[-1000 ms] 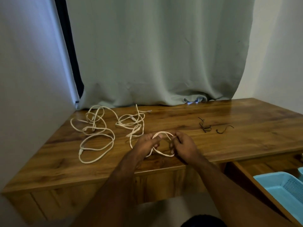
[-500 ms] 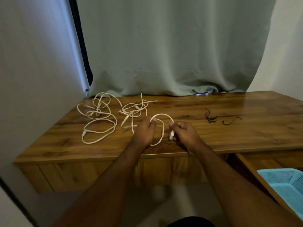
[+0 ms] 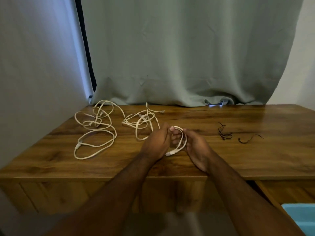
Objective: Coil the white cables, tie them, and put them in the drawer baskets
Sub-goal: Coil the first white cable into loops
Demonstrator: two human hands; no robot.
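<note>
A small coil of white cable (image 3: 181, 142) stands between my two hands above the middle of the wooden desk (image 3: 238, 155). My left hand (image 3: 156, 143) grips the coil's left side, thumb on top. My right hand (image 3: 197, 147) curls round its right side. A connector end hangs out at the bottom of the coil. The cable's tail runs left into a loose tangle of white cable (image 3: 141, 121). Another loose white cable (image 3: 95, 132) sprawls at the desk's left. Two black ties (image 3: 225, 133) (image 3: 248, 139) lie to the right.
A pale green curtain (image 3: 187, 57) hangs behind the desk, and a wall closes in the left side. An open drawer at the lower right holds a light blue basket (image 3: 301, 217). The desk's front edge runs just under my wrists.
The loop has been gathered into a tighter, upright coil and lifted slightly. My hands have closed in on it from both sides. The camera has tilted up a little.
</note>
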